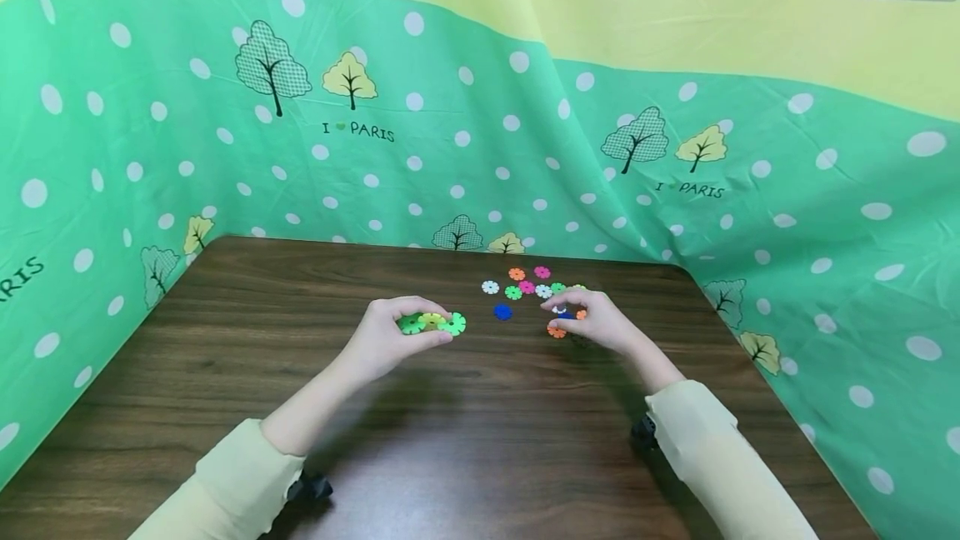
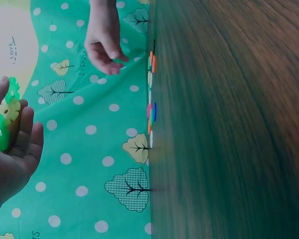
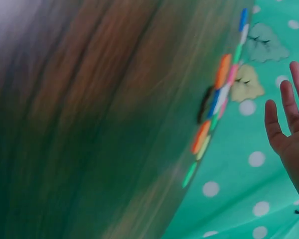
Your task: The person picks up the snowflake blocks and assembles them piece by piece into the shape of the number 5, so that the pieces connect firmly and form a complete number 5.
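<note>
Your L forearm (image 1: 318, 407) slants fwd & R, L hand (image 1: 393, 330) w/ thumb & fingers in a pinch grip, while your R forearm (image 1: 655, 363) angles fwd & L, R hand (image 1: 597, 320) w/ fingers bent, thumb tip apart from index.

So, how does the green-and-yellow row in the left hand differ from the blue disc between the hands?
The row shows three discs; the blue disc is single. The row is green and yellow, the blue disc plain blue. The left hand holds the row; the blue disc lies on the table. Both are brightly coloured.
</note>
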### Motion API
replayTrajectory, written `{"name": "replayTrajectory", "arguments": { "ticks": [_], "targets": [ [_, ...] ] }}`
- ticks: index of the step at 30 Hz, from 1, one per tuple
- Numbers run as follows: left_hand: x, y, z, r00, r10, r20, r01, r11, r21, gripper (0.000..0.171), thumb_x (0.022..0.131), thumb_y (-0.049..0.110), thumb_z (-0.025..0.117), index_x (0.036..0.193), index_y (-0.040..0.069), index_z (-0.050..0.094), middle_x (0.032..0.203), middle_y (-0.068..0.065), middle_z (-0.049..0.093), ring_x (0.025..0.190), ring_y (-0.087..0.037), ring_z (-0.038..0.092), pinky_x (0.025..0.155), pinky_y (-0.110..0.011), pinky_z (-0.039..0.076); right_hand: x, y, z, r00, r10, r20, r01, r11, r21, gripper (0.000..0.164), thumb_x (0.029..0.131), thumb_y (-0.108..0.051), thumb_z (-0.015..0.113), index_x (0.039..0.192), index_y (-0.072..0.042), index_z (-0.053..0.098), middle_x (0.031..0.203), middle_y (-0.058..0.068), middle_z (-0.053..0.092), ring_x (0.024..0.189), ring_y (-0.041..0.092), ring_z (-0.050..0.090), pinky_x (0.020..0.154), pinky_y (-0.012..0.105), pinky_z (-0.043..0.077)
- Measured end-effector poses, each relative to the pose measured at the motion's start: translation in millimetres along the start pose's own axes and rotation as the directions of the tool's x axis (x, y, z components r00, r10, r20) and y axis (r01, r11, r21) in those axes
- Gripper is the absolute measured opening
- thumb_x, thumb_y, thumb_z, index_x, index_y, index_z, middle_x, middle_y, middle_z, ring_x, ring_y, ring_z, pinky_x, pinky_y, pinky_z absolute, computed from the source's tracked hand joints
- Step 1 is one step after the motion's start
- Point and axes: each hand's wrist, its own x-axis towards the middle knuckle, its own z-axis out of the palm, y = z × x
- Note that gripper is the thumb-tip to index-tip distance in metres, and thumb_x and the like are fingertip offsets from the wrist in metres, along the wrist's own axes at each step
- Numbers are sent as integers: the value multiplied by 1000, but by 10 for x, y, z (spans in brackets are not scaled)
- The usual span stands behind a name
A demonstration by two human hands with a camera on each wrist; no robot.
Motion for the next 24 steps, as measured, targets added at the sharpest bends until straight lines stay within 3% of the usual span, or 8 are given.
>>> {"name": "replayTrajectory", "arguments": {
  "ticks": [8,17,22,24],
  "targets": [
    [14,-19,-10,999,52,11,-52,999,-14,19,76,9,79,94,6,73,98,-4,71,91,-13,65,74,-22,52,46,293,-1,994,-26,109,42,988,-146,27,80,-10,75,107,-9,71,109,6,67,104,26,58,89,48,48],
    [43,-54,-17,999,31,19,-32,999,32,21,75,12,79,95,9,73,97,-1,72,86,-14,64,70,-22,52,76,448,-13,980,105,166,-61,966,-251,28,81,-20,75,108,-14,72,108,6,63,101,25,54,87,46,47],
    [50,-64,-19,999,19,37,-21,999,41,21,75,12,80,96,9,74,97,-1,71,83,-15,63,69,-22,52,79,462,-14,978,108,177,-60,964,-260,26,80,-21,76,105,-12,72,104,8,62,96,24,54,84,44,48],
    [75,-152,-7,999,24,39,-25,999,41,22,75,16,80,96,12,74,97,0,71,83,-15,62,68,-23,52,83,460,-12,977,111,180,-61,963,-261,24,80,-21,76,102,-12,73,103,7,61,95,23,54,84,44,48]
  ]
}}
